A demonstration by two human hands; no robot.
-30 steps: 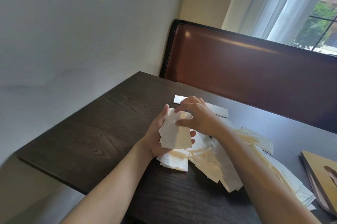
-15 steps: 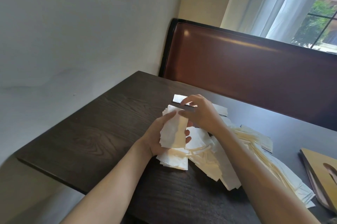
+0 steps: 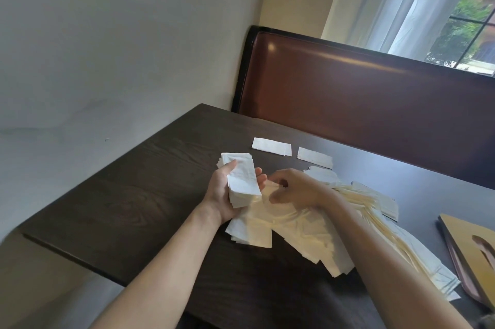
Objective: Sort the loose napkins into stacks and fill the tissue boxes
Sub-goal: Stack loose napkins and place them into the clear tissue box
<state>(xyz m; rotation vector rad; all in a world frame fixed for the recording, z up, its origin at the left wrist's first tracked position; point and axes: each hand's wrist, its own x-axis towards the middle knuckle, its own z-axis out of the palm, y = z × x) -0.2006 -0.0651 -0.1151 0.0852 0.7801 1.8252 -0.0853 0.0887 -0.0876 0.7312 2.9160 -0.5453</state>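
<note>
One stack (image 3: 242,185) sits gripped in left hand (image 3: 223,194), above desk (image 3: 139,194). Right hand (image 3: 292,189) pinches next napkin off loose pile (image 3: 308,235) — lift singly, square edges w/ stack before adding.

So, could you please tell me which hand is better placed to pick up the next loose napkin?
Right hand: it sits over the loose white paper napkins, while the left hand holds the stack.

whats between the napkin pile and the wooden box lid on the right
Only bare dark table in the head view: a narrow strip separates the napkin pile from the wooden lid; nothing lies on it.
</note>
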